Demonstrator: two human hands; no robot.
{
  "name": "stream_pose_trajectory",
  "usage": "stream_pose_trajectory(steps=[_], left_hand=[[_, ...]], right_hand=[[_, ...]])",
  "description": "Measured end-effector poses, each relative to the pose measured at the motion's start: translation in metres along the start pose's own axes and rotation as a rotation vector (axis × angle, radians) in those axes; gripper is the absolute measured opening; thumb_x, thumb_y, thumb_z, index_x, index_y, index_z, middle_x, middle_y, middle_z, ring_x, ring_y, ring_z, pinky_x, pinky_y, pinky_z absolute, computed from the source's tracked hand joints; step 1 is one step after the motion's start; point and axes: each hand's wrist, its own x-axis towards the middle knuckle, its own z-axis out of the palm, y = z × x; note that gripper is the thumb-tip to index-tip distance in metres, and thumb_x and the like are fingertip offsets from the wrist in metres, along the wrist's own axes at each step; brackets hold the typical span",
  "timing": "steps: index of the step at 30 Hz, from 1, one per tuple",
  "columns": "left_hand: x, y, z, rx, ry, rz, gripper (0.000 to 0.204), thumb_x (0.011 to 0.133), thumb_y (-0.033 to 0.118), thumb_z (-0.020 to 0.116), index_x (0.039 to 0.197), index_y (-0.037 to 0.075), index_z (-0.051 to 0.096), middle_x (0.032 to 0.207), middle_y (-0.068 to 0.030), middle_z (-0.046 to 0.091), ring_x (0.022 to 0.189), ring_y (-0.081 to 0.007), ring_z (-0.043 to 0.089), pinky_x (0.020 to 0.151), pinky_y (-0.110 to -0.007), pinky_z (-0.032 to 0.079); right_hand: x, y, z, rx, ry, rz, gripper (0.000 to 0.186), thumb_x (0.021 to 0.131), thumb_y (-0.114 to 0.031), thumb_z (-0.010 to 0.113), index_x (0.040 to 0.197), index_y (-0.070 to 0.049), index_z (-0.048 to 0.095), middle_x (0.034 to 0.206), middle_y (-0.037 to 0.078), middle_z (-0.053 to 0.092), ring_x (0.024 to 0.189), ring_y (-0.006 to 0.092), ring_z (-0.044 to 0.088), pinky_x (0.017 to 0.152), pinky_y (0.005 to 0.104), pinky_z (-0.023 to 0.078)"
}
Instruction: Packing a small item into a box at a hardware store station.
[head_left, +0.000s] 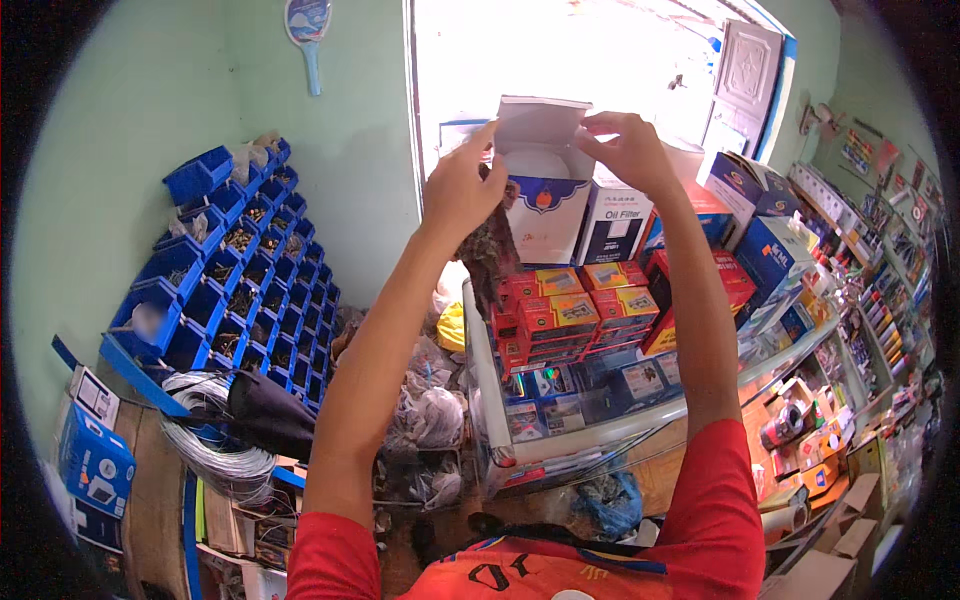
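A white and blue cardboard box (550,222) stands upright on stacked goods on a glass display counter, its top open and its lid flap raised. Inside shows a pale round thing. My left hand (465,185) is at the box's upper left edge, fingers and thumb closed around a side flap. On the other side my right hand (632,150) pinches the upper right flap between thumb and fingers. Beside the box, under my right arm, stands a similar white and dark blue carton (612,222). Brown, ragged material (490,245) hangs at the box's left side.
Small red and yellow boxes (560,315) are stacked on the display counter (600,435). Blue parts bins (235,270) line the left wall, with a wire coil (215,450) below. Larger blue boxes (775,262) stand at right. Plastic bags (425,395) sit left of the counter.
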Motion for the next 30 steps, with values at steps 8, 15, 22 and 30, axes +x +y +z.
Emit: stream_pose_trajectory(steps=[8, 15, 22, 30], left_hand=[[0.003, -0.013, 0.004, -0.079, -0.03, 0.033, 0.06, 0.093, 0.027, 0.067, 0.15, 0.01, 0.056, 0.119, -0.023, 0.075, 0.114, -0.0376, 0.072, 0.097, -0.042, 0.056], [0.01, -0.01, 0.01, -0.196, -0.028, -0.032, 0.056, 0.092, 0.026, 0.07, 0.143, 0.007, 0.056, 0.125, -0.0242, 0.072, 0.124, -0.038, 0.068, 0.102, -0.044, 0.053], [0.006, -0.01, 0.017, -0.149, -0.006, -0.086, 0.06, 0.094, 0.034, 0.063, 0.149, 0.012, 0.051, 0.122, -0.0262, 0.073, 0.113, -0.0453, 0.07, 0.097, -0.049, 0.055], [0.005, -0.005, 0.011, -0.058, -0.117, 0.138, 0.039, 0.097, 0.029, 0.059, 0.129, 0.011, 0.073, 0.11, -0.0209, 0.075, 0.091, -0.0417, 0.073, 0.086, -0.047, 0.058]], right_hand=[[-0.016, 0.005, 0.015, 0.008, 0.054, 0.062, 0.041, 0.089, -0.017, 0.074, 0.129, -0.008, 0.073, 0.119, 0.019, 0.075, 0.095, 0.0276, 0.075, 0.085, 0.0372, 0.06], [-0.007, 0.005, 0.023, -0.154, -0.019, -0.115, 0.078, 0.084, -0.008, 0.066, 0.158, -0.02, 0.047, 0.112, 0.019, 0.062, 0.1, 0.0314, 0.063, 0.092, 0.041, 0.052], [0.026, -0.004, 0.036, -0.07, -0.174, -0.021, 0.099, 0.074, -0.003, 0.069, 0.165, -0.024, 0.036, 0.126, 0.024, 0.056, 0.11, 0.0372, 0.063, 0.096, 0.043, 0.052], [0.037, -0.008, 0.038, -0.262, -0.396, -0.048, 0.106, 0.068, 0.002, 0.071, 0.164, -0.024, 0.035, 0.162, 0.021, 0.035, 0.129, 0.0369, 0.06, 0.103, 0.0432, 0.056]])
